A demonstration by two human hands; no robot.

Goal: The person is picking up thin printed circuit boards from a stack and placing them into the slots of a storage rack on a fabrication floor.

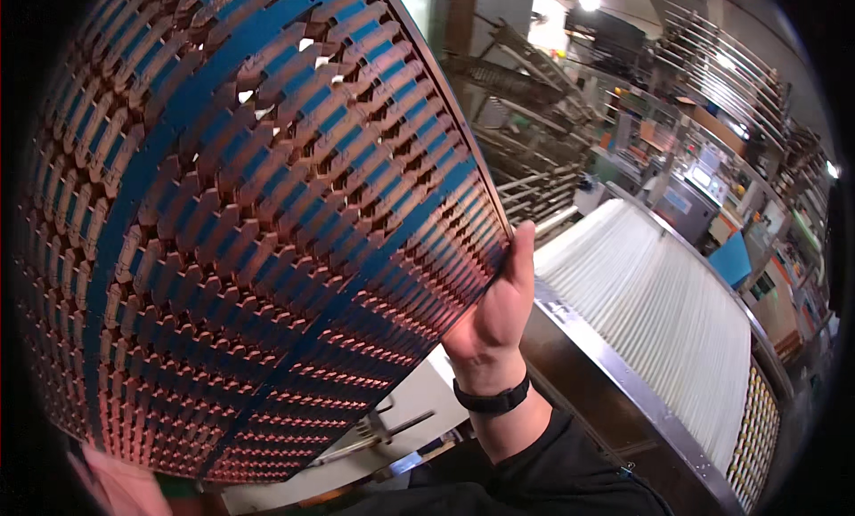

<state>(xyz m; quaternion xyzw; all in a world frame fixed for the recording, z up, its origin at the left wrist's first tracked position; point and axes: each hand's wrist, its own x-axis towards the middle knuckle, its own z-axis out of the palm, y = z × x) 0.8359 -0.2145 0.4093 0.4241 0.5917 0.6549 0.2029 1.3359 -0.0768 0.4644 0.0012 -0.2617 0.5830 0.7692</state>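
A large, thin panel [116,222], blue with dense rows of copper-coloured shapes like an unfinished circuit board panel, is held up tilted and fills the left and middle of the view. Small gaps near its top let light through. My right hand [499,320], with a black band on its wrist, grips the panel's right edge; the thumb points up along the rim and the fingers are hidden behind. At the lower left corner, my left hand [129,485] is closed at the bottom edge, partly cut off and slightly blurred, its fingers mostly hidden.
To the right stands a metal-framed conveyor [579,325] with closely packed white rollers [659,311] and yellowish discs [755,427] at its near end. Metal racks [534,115], a grey control box [686,204] and a blue sheet [730,260] lie beyond. A pale surface [427,396] shows below the panel.
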